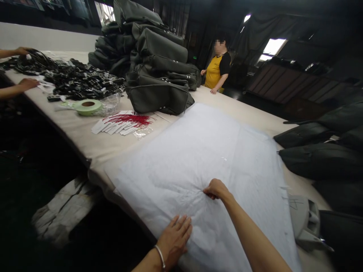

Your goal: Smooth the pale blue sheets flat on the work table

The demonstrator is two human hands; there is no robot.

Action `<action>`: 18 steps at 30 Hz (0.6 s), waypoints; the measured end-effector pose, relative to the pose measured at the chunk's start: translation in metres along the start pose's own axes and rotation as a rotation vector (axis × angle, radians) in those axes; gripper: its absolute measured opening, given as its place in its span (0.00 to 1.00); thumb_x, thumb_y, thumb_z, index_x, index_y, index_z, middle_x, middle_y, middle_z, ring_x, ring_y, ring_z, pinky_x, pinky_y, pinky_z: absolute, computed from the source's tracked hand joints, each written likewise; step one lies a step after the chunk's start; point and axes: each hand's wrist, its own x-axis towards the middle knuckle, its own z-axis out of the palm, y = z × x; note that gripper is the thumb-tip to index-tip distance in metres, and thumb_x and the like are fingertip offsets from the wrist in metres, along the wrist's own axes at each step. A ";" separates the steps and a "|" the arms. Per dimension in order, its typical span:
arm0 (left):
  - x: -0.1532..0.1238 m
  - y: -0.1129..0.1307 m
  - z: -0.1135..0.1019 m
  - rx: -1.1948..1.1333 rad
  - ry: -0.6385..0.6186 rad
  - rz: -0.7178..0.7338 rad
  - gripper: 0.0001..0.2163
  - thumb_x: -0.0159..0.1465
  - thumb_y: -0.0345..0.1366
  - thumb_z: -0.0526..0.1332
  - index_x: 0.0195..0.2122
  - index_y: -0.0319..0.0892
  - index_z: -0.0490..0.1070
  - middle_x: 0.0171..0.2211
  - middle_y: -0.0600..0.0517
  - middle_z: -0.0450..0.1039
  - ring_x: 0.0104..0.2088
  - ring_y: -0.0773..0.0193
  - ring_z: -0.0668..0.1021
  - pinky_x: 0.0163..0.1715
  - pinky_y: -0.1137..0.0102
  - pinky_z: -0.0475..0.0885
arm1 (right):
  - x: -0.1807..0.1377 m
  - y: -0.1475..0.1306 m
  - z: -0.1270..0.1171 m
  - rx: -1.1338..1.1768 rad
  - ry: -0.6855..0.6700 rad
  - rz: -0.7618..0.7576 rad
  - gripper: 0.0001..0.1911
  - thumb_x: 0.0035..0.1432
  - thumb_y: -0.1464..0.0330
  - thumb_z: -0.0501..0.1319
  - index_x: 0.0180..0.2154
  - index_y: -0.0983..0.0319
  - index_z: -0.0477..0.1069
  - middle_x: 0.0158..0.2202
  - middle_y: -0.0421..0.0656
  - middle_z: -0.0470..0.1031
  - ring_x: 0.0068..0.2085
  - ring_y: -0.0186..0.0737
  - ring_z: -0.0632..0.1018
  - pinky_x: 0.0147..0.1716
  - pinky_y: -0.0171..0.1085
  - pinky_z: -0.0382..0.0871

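1. The tissue paper [204, 158], a large white stack, lies flat on the bench [85, 139], at its near edge.
2. The left hand [174, 236] rests palm down on the paper's near edge, fingers spread flat.
3. The right hand [217, 189] sits near the paper's middle, fingers pressed together, pinching the top sheet; creases radiate from the pinch.
4. Left of the paper lie white tags [119, 126] with red strings, just beside a green tape roll [88, 106].
5. Behind the tags stands a pile of dark bags [153, 64].
6. More bags [320, 158] lie at the right.
7. A person [217, 70] in a yellow top stands at the far side of the bench.
8. At far left, another person's hands [27, 84] touch a heap of black straps [70, 77].
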 end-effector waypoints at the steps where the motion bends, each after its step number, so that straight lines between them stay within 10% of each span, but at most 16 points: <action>1: 0.000 0.000 0.001 0.000 -0.001 0.003 0.29 0.68 0.47 0.54 0.65 0.39 0.51 0.66 0.42 0.54 0.65 0.50 0.58 0.62 0.53 0.54 | 0.001 0.002 -0.001 -0.008 0.035 0.009 0.17 0.42 0.61 0.72 0.17 0.62 0.68 0.12 0.41 0.67 0.24 0.44 0.76 0.29 0.39 0.67; 10: -0.004 -0.006 0.007 0.061 0.035 0.029 0.30 0.67 0.45 0.57 0.67 0.42 0.49 0.67 0.45 0.51 0.66 0.52 0.56 0.63 0.55 0.54 | -0.026 0.054 0.024 0.357 0.376 -0.076 0.16 0.43 0.55 0.67 0.27 0.60 0.70 0.20 0.37 0.72 0.25 0.39 0.76 0.29 0.35 0.66; 18: -0.007 -0.009 0.000 0.250 0.123 0.088 0.31 0.61 0.36 0.62 0.65 0.45 0.53 0.65 0.49 0.56 0.63 0.53 0.62 0.60 0.58 0.63 | -0.126 0.210 0.023 0.844 0.768 0.144 0.20 0.35 0.53 0.67 0.30 0.58 0.72 0.28 0.41 0.77 0.27 0.43 0.77 0.24 0.38 0.68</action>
